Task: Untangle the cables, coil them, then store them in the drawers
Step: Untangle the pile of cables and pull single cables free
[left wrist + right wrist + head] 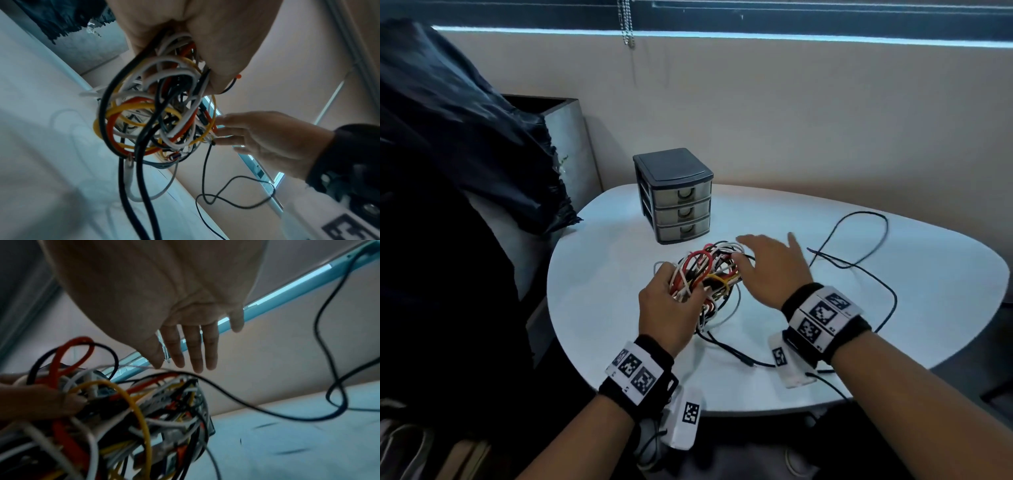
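A tangled bundle of red, yellow, white and black cables [709, 274] hangs just above the white table [825, 308]. My left hand [671, 301] grips the bundle from its left side, fingers curled round several strands [164, 68]. My right hand [767, 260] hovers over the bundle's right side with straight, spread fingers [193, 347], holding nothing. One thin black cable [859, 246] trails from the tangle across the table to the right. A small grey three-drawer unit [674, 195] stands behind the bundle, all drawers closed.
A dark cloth-covered mass [465, 137] and a grey box [571, 137] sit to the left of the table. The wall and a window blind's bead chain [626, 24] are behind. Another black cable end [743, 356] lies near the table's front edge.
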{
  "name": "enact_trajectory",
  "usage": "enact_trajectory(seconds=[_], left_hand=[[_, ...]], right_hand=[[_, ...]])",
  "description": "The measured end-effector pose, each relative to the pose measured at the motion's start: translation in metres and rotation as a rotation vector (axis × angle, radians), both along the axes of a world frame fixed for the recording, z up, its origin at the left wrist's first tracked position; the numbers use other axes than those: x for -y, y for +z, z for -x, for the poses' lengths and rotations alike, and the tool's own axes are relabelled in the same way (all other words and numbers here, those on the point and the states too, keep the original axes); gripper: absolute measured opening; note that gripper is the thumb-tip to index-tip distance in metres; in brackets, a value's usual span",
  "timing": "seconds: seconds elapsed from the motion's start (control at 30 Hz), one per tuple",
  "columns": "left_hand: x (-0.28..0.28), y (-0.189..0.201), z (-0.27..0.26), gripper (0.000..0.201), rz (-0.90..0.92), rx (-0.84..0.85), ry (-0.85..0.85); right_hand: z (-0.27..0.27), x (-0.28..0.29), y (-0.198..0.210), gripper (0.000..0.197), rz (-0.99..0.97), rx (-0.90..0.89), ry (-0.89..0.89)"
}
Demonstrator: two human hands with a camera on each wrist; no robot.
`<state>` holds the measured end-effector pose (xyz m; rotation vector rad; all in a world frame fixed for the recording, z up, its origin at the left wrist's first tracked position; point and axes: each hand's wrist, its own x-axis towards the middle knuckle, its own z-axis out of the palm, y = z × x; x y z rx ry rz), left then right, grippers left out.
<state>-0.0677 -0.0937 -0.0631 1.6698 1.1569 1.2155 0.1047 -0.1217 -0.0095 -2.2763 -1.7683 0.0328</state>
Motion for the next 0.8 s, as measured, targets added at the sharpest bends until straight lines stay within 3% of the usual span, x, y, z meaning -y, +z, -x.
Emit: enact_trajectory(seconds=[0.13, 0.23, 0.37, 0.57, 0.67, 0.8], left_hand=[[0.003, 0.001, -0.001, 0.015, -0.045, -0.006, -0.024], [0.000, 0.001, 0.000, 0.014, -0.044, -0.008, -0.003], [-0.006, 0.003, -0.001, 0.015, -0.039, -0.005, 0.025], [-0.019, 0.007, 0.004, 0.021, 0.032, 0.052, 0.132], [-0.031, 0.007, 0.015, 0.023, 0.070, 0.082, 0.191], [-0.041, 0.005, 0.028, 0.028, 0.103, 0.108, 0.250]], right_hand=[[0.001, -0.004, -0.005, 0.027, -0.052, -0.115, -0.058], [-0.009, 0.000, -0.004, 0.031, -0.129, -0.194, -0.120], [-0.017, 0.006, 0.002, 0.022, -0.240, -0.195, -0.062], [-0.021, 0.019, 0.018, 0.024, -0.373, -0.294, -0.002], [-0.045, 0.026, 0.021, 0.025, -0.403, -0.388, -0.091], [-0.097, 0.032, 0.020, 0.030, -0.512, -0.431, -0.400]])
